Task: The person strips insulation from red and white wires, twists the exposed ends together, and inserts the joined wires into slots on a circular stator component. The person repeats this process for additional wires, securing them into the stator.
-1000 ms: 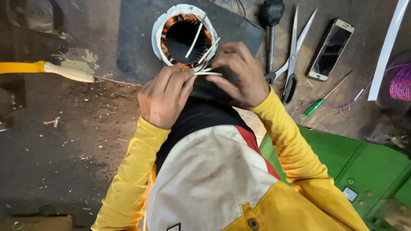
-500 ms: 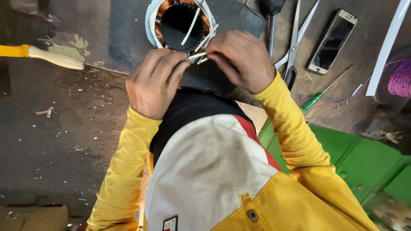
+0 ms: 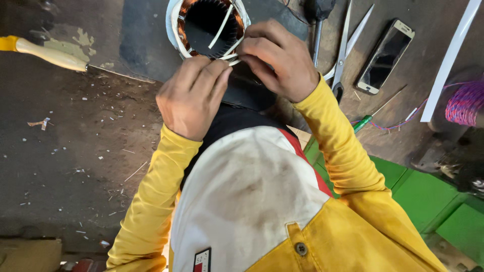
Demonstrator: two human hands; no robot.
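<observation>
Since the earlier frame both hands have closed up against the near rim of the stator (image 3: 209,27), at the tabletop's far edge. Left hand (image 3: 194,98) and right hand (image 3: 277,60) pinch one white insulation strip (image 3: 231,59); other strips are seated, this one unfinished.

Motor stator (image 3: 207,27) sat at top centre of the frame, on a floor mat (image 3: 136,40). Left hand (image 3: 189,98) and right hand (image 3: 280,60) met at its lower rim, pinching a strip (image 3: 229,59). Wooden-handled tool (image 3: 48,53) lay at upper left. Scissors (image 3: 343,48), then phone (image 3: 385,56), lay to the right; wire spool (image 3: 464,103) at far right.
</observation>
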